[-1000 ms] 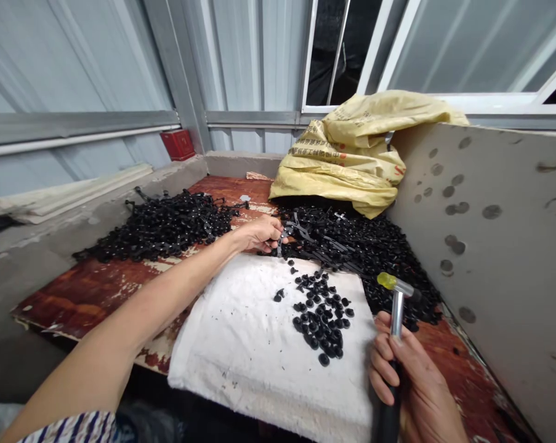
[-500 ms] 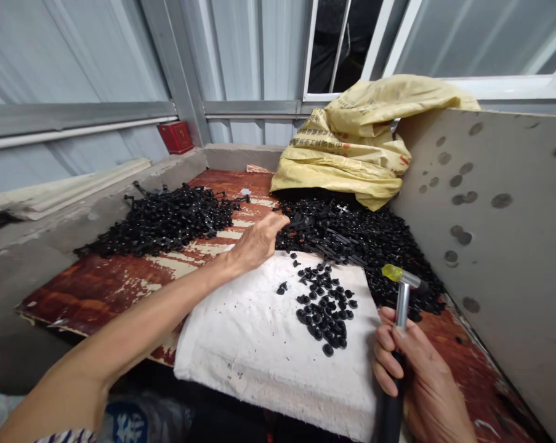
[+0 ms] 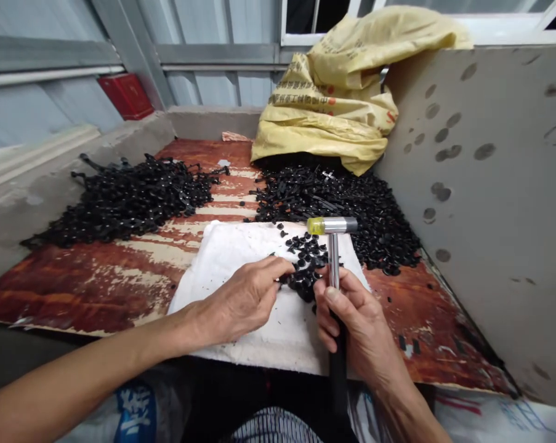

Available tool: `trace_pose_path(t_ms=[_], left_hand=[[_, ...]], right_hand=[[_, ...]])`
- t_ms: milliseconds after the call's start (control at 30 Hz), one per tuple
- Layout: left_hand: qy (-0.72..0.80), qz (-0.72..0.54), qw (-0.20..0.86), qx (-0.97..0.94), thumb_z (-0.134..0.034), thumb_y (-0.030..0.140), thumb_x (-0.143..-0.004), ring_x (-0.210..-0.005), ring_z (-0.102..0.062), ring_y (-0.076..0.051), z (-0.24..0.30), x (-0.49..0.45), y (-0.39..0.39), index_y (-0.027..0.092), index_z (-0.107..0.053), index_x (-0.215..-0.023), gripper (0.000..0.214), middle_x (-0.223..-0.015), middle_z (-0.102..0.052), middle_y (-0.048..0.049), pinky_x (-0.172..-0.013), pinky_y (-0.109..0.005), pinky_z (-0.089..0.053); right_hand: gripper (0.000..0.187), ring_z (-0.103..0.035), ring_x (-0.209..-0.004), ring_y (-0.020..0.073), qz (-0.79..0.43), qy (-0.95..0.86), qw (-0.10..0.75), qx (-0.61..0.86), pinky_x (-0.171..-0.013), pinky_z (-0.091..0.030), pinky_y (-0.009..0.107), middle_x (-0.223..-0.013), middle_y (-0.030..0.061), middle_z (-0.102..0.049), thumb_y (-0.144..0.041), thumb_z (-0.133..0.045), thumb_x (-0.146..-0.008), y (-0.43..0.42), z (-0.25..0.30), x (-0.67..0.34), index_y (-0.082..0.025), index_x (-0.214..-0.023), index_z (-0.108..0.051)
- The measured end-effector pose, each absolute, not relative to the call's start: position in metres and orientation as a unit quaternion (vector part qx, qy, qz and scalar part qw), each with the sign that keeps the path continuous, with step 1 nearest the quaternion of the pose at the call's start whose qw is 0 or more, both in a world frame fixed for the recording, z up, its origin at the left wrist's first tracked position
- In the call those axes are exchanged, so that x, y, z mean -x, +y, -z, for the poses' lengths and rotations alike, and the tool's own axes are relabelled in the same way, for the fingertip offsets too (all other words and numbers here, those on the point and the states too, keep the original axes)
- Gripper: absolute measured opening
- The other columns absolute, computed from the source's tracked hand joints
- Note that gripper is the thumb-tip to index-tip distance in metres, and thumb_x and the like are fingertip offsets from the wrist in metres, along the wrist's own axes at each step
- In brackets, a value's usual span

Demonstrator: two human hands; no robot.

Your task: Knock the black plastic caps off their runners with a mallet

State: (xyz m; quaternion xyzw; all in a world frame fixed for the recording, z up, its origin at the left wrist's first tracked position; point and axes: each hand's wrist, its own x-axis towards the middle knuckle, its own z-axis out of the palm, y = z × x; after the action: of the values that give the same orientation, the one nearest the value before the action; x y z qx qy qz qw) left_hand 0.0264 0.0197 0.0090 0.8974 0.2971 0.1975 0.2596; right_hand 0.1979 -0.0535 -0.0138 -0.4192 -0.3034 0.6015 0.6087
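My right hand (image 3: 356,320) grips the handle of a small hammer (image 3: 333,226) with a metal shaft, a yellow face and a silver head, held upright over the white cloth pad (image 3: 222,252). My left hand (image 3: 245,298) rests on the pad with its fingers pinched together at the edge of a small heap of loose black plastic caps (image 3: 305,258); what it pinches is too small to name. A big pile of black plastic parts (image 3: 342,203) lies behind the pad, and another pile (image 3: 125,197) lies to the left.
The pad lies on a worn red wooden board (image 3: 74,289). A yellow sack (image 3: 337,92) slumps at the back. A grey panel with dark spots (image 3: 481,184) walls the right side. A red box (image 3: 126,95) sits on the left ledge.
My left hand has drawn back from the far pile to the caps on the pad. The hammer has moved left and up over the pad. The camera has tipped down.
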Motion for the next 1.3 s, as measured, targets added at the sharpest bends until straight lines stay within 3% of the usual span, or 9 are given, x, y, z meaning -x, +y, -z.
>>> trace_pose_path(t_ms=[167, 333, 467, 567, 733, 833, 1067, 1300], left_hand=[[0.335, -0.101, 0.541, -0.765, -0.043, 0.005, -0.079, -0.062, -0.051, -0.009, -0.02, -0.022, 0.014, 0.019, -0.06, -0.092, 0.025, -0.071, -0.056, 0.0038, -0.058, -0.02, -0.041], [0.307, -0.052, 0.666, -0.679, -0.05, 0.01, -0.077, -0.067, -0.054, -0.01, -0.016, -0.018, 0.01, 0.018, -0.057, -0.089, 0.016, -0.083, -0.062, -0.0006, -0.06, -0.021, -0.043], [0.327, -0.068, 0.648, -0.685, -0.057, 0.022, -0.08, -0.061, -0.047, -0.009, -0.013, -0.017, 0.004, 0.017, -0.055, -0.093, 0.015, -0.076, -0.058, 0.0009, -0.055, -0.021, -0.038], [0.348, -0.099, 0.657, -0.661, -0.053, 0.029, -0.086, -0.06, -0.05, -0.009, -0.007, -0.018, -0.003, 0.016, -0.055, -0.09, 0.013, -0.076, -0.057, 0.0006, -0.057, -0.021, -0.041], [0.411, -0.104, 0.659, -0.621, -0.05, 0.04, -0.087, -0.045, -0.043, -0.005, 0.003, -0.014, -0.003, 0.017, -0.052, -0.082, 0.024, -0.068, -0.055, 0.0027, -0.043, -0.019, -0.032], [0.433, -0.136, 0.63, -0.631, -0.052, 0.041, -0.085, -0.04, -0.038, -0.004, -0.001, -0.009, 0.013, 0.018, -0.049, -0.075, 0.025, -0.059, -0.05, 0.0051, -0.039, -0.017, -0.025], [0.435, -0.194, 0.552, -0.685, -0.054, 0.034, -0.085, -0.04, -0.043, -0.004, -0.008, -0.008, 0.056, 0.018, -0.05, -0.072, 0.021, -0.057, -0.042, 0.0079, -0.04, -0.016, -0.027], [0.45, -0.159, 0.6, -0.642, -0.058, 0.033, -0.083, -0.039, -0.041, -0.001, -0.005, -0.006, 0.049, 0.017, -0.049, -0.073, 0.022, -0.078, -0.063, 0.0002, -0.038, -0.016, -0.024]], right_hand=[[0.028, -0.035, -0.038, 0.004, -0.612, -0.32, 0.589, 0.419, -0.031, -0.035, 0.013, -0.051, -0.0112, -0.043, -0.039, -0.079, -0.074, -0.051, 0.015, -0.193, -0.021, -0.083, -0.06], [0.036, -0.036, -0.033, 0.0048, -0.604, -0.315, 0.577, 0.45, -0.029, -0.035, 0.015, -0.047, -0.0127, -0.044, -0.039, -0.08, -0.072, -0.049, 0.018, -0.186, -0.021, -0.096, -0.061], [0.032, -0.039, -0.03, 0.0048, -0.592, -0.31, 0.571, 0.476, -0.03, -0.033, 0.014, -0.043, -0.0119, -0.047, -0.041, -0.079, -0.072, -0.049, 0.022, -0.179, -0.021, -0.084, -0.057], [0.032, -0.039, -0.028, 0.0044, -0.59, -0.31, 0.561, 0.492, -0.03, -0.032, 0.014, -0.041, -0.0116, -0.047, -0.041, -0.079, -0.072, -0.049, 0.024, -0.172, -0.02, -0.078, -0.056], [0.034, -0.039, -0.03, 0.0058, -0.595, -0.317, 0.542, 0.502, -0.031, -0.032, 0.016, -0.042, -0.0103, -0.048, -0.045, -0.077, -0.073, -0.052, 0.025, -0.165, -0.018, -0.089, -0.063], [0.036, -0.041, -0.035, 0.0065, -0.584, -0.316, 0.555, 0.501, -0.032, -0.034, 0.017, -0.048, -0.0085, -0.052, -0.046, -0.075, -0.075, -0.054, 0.025, -0.166, -0.02, -0.098, -0.064], [0.034, -0.044, -0.042, 0.0053, -0.548, -0.226, 0.639, 0.491, -0.028, -0.036, 0.016, -0.076, -0.0032, -0.063, -0.037, -0.083, -0.066, -0.063, 0.025, -0.169, -0.023, -0.091, -0.064], [0.029, -0.042, -0.04, 0.0049, -0.559, -0.211, 0.64, 0.483, -0.029, -0.039, 0.015, -0.07, -0.0043, -0.062, -0.035, -0.082, -0.07, -0.07, 0.028, -0.172, -0.023, -0.091, -0.065]])
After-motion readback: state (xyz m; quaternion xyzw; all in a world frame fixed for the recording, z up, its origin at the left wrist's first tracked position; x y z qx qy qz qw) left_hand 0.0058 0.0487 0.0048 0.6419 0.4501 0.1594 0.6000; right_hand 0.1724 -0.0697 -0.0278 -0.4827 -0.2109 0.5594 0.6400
